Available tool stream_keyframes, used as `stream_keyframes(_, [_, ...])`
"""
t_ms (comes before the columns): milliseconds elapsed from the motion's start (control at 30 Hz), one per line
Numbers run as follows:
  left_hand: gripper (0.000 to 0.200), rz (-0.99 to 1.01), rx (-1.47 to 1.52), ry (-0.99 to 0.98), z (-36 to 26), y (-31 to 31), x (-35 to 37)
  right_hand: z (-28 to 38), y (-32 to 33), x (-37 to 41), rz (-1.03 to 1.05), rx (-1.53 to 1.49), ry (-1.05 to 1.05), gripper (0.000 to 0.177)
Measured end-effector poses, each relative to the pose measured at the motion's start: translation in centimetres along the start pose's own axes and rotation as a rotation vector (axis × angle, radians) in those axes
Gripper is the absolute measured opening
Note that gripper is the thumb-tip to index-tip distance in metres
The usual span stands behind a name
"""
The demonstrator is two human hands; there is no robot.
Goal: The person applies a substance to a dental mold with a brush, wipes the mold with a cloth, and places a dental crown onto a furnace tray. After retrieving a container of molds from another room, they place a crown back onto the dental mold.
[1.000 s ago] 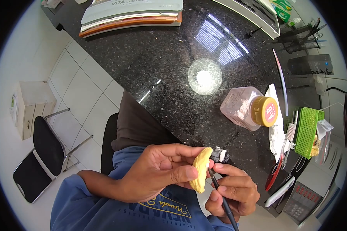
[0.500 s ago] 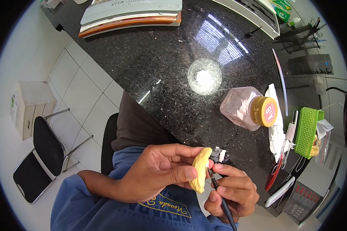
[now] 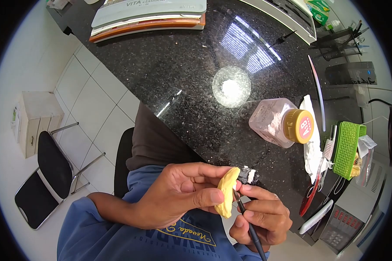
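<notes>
My left hand [image 3: 178,193] grips a yellow plaster-like cast [image 3: 227,191] edge-on between thumb and fingers, just off the near edge of the black granite counter [image 3: 187,74]. My right hand [image 3: 261,217] pinches a thin dark tool [image 3: 248,224] like a pen, its tip touching the right side of the cast. A small white piece shows beside the cast by my right fingertips.
On the counter stand a glass dish of white powder [image 3: 231,86], a tipped jar with a yellow lid [image 3: 283,122], a green basket [image 3: 348,148], white tissue and red-handled tools at right, books [image 3: 148,15] at the back. A black chair [image 3: 52,174] and box stand on the tiled floor.
My right hand and the tool have shifted very slightly down and left along the cast. The left hand and the cast stay in place.
</notes>
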State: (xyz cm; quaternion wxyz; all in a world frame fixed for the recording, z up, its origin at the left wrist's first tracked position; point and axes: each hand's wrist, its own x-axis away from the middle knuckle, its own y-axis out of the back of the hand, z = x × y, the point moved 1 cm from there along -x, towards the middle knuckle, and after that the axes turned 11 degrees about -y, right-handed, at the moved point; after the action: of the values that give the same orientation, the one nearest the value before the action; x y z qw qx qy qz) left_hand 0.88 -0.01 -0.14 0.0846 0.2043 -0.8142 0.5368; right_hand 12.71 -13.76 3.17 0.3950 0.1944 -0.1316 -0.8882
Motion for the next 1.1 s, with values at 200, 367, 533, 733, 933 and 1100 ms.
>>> stream_keyframes(200, [0.042,-0.020,-0.002,0.014,-0.5,-0.6,-0.1,-0.5,-0.4,0.9,-0.158,-0.182,0.016,0.029])
stream_keyframes(367, [0.041,-0.016,-0.042,0.022,-0.9,-1.0,-0.1,-0.4,2.9,-0.2,-0.227,0.010,0.147,0.044])
stream_keyframes(533, [0.041,0.035,-0.051,0.041,-1.0,-0.5,-0.1,0.9,6.9,-3.9,-0.312,0.687,-0.120,0.024])
stream_keyframes(733, [0.041,0.026,-0.049,0.040,-1.3,-0.6,-0.2,-0.3,6.4,-8.2,-0.093,0.924,0.075,0.037])
stream_keyframes(933, [0.041,0.045,0.015,0.077,-1.4,-0.8,-0.3,0.8,5.2,-6.1,-0.166,0.919,0.178,0.026])
stream_keyframes(1100, [0.040,0.026,0.029,0.097,-1.3,-0.7,-0.3,2.0,3.0,-2.5,-0.182,0.820,0.076,0.033])
